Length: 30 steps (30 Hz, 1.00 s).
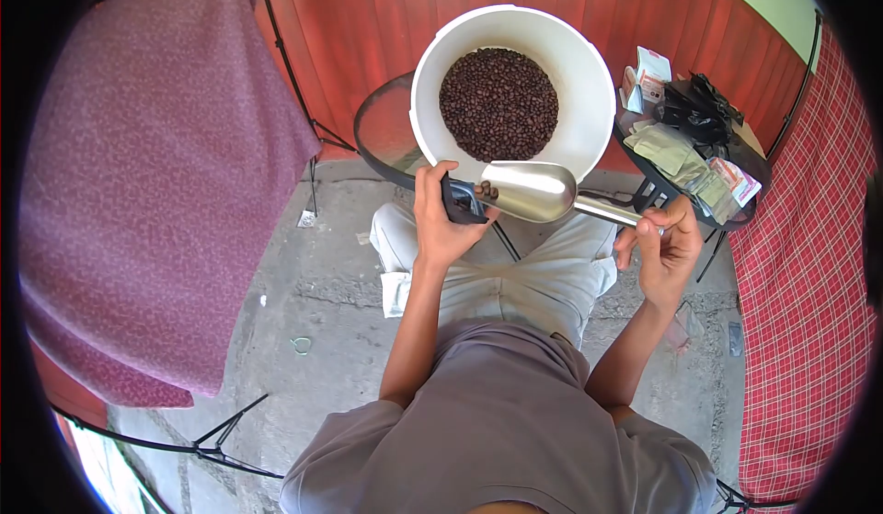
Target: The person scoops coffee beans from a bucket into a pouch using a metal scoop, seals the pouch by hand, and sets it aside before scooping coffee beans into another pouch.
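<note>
A white bucket (584,100) holds dark brown beans (499,103) at its bottom. My right hand (664,243) grips the handle of a metal scoop (543,190) in front of the bucket. The scoop's mouth points left, and a few beans lie at its tip. My left hand (441,220) is wrapped round a dark container (459,201), whose opening meets the scoop's tip. Part of the container is hidden behind my fingers and the scoop.
The bucket stands on a round dark table (386,137). At the right, another table (750,160) bears black plastic (701,109), pale packets (670,154) and a small box (651,71). Purple cloth (166,174) hangs left, red checked cloth (809,284) right.
</note>
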Each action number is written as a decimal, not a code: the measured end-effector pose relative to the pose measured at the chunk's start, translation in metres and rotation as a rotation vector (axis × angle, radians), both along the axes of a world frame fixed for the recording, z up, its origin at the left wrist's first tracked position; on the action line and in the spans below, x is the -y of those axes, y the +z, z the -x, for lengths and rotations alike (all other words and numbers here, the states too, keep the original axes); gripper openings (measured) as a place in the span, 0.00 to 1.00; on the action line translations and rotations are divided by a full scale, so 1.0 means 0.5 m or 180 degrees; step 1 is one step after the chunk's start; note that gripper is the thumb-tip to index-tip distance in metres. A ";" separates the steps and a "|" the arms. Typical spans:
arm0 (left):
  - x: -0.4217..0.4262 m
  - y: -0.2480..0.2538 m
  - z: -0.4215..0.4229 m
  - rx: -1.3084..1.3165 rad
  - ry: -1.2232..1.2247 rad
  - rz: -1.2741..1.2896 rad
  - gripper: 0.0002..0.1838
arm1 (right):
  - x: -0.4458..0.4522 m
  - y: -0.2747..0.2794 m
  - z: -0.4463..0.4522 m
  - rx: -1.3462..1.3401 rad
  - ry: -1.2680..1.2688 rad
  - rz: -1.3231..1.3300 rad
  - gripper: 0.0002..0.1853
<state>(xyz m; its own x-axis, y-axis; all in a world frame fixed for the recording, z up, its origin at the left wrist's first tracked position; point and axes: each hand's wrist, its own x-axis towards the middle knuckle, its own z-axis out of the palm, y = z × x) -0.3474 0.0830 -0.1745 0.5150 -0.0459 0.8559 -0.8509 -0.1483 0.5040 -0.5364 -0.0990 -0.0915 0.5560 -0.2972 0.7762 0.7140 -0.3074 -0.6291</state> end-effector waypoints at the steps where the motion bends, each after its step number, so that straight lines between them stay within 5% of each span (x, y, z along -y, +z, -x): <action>1: 0.000 -0.001 -0.002 0.0019 -0.0014 -0.0002 0.43 | -0.003 0.000 0.001 -0.0029 -0.0021 0.0046 0.07; 12: -0.005 -0.002 -0.002 -0.0051 -0.0040 -0.0045 0.43 | -0.033 0.002 0.003 0.0013 -0.0299 0.0800 0.07; 30: 0.006 0.000 -0.003 0.0061 0.0016 0.0049 0.44 | -0.006 -0.059 -0.114 -0.0430 -0.0771 -0.0091 0.08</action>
